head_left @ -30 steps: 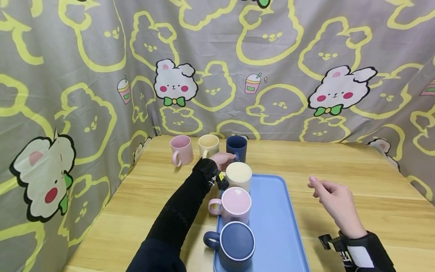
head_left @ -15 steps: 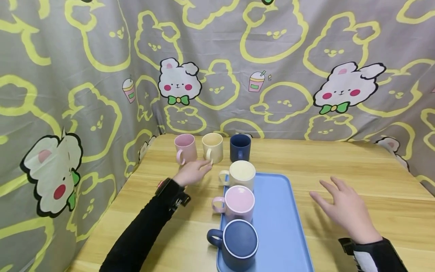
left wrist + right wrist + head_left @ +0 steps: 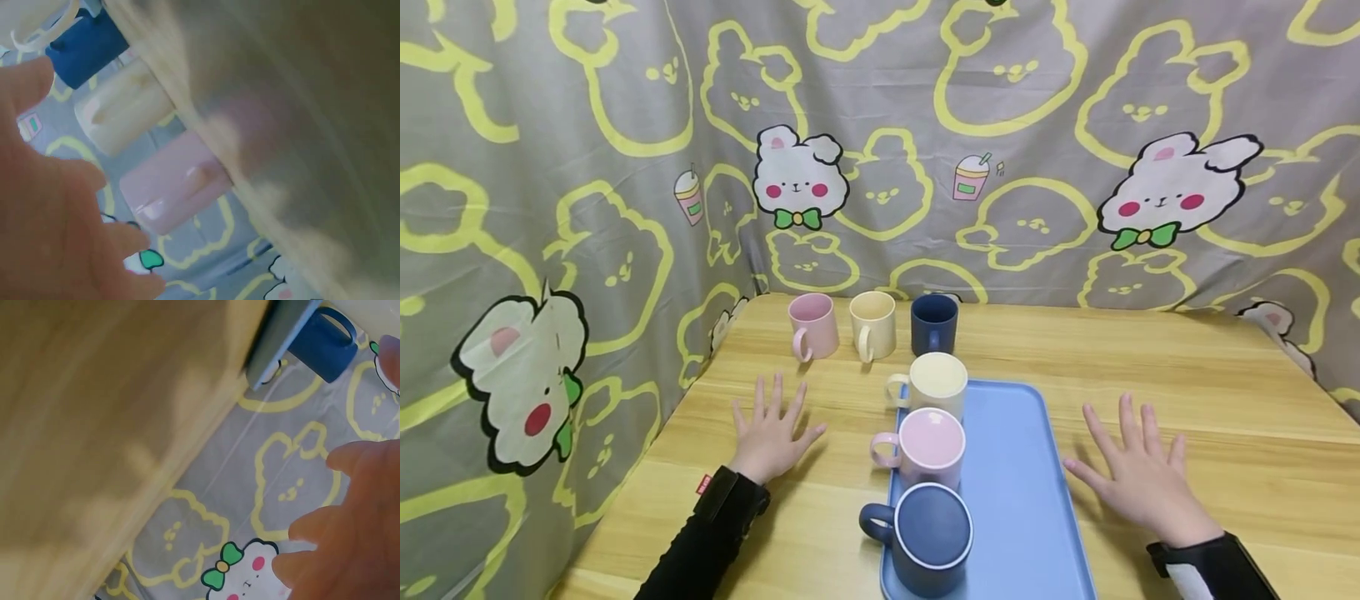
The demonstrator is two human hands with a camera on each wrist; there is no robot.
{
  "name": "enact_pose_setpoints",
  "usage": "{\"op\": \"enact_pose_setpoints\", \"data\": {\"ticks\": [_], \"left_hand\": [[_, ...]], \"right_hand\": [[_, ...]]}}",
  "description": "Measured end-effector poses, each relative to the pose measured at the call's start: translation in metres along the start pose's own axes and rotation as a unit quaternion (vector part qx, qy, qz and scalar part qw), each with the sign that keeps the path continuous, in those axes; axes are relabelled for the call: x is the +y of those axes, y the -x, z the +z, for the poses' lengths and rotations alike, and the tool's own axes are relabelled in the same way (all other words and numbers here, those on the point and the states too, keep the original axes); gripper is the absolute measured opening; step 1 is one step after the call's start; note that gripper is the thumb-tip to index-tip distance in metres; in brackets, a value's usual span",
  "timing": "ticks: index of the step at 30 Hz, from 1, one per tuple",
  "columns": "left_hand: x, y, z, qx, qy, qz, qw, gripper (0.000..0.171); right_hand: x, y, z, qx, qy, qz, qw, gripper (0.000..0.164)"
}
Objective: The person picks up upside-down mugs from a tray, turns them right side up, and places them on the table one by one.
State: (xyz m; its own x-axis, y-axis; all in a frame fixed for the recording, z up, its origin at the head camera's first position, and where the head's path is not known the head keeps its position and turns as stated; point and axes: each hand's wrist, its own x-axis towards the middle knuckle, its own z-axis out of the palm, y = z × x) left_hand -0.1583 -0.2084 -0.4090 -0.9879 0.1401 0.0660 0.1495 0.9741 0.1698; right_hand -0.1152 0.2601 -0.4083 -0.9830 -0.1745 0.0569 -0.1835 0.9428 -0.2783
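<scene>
In the head view my left hand (image 3: 769,440) is spread over the table, left of a blue tray (image 3: 1011,492), holding nothing. My right hand (image 3: 1142,479) is spread likewise, just right of the tray. Along the tray's left side stand a cream mug (image 3: 938,382), a pink mug (image 3: 931,442) and a dark blue mug (image 3: 932,529), handles to the left. At the back of the table a pink mug (image 3: 820,333), a cream mug (image 3: 880,329) and a navy mug (image 3: 942,321) stand in a row. The left wrist view shows this pink mug (image 3: 172,187) beyond my fingers.
The wooden table (image 3: 1150,350) carries the tray and mugs. A grey curtain (image 3: 880,108) with yellow outlines and white rabbit prints hangs at the back and sides. The cream mug on the tray stands close in front of the navy mug.
My left hand has left the navy mug's handle, moved left and toward me, and spread its fingers. My right hand has uncurled and spread out. The mugs stay in place.
</scene>
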Motion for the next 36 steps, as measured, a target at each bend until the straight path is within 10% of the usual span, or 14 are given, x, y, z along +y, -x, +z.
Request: {"op": "enact_pose_setpoints", "data": {"ticks": [10, 17, 24, 36], "left_hand": [[0.016, -0.013, 0.001, -0.026, 0.085, 0.040, 0.9952, 0.075], [0.046, -0.061, 0.007, -0.077, 0.244, 0.153, 0.9545, 0.054], [0.070, -0.089, 0.018, -0.087, 0.241, 0.171, 0.9513, 0.013], [0.100, -0.107, -0.004, -0.029, 0.214, 0.214, 0.9526, 0.010]], "right_hand": [[0.000, 0.000, 0.004, -0.001, -0.020, -0.001, 1.000, 0.084], [-0.002, -0.001, 0.005, -0.005, -0.031, 0.004, 1.000, 0.085], [-0.003, -0.002, 0.005, -0.004, -0.043, 0.003, 0.999, 0.085], [-0.005, -0.013, -0.019, -0.002, -0.024, 0.010, 1.000, 0.079]]}}
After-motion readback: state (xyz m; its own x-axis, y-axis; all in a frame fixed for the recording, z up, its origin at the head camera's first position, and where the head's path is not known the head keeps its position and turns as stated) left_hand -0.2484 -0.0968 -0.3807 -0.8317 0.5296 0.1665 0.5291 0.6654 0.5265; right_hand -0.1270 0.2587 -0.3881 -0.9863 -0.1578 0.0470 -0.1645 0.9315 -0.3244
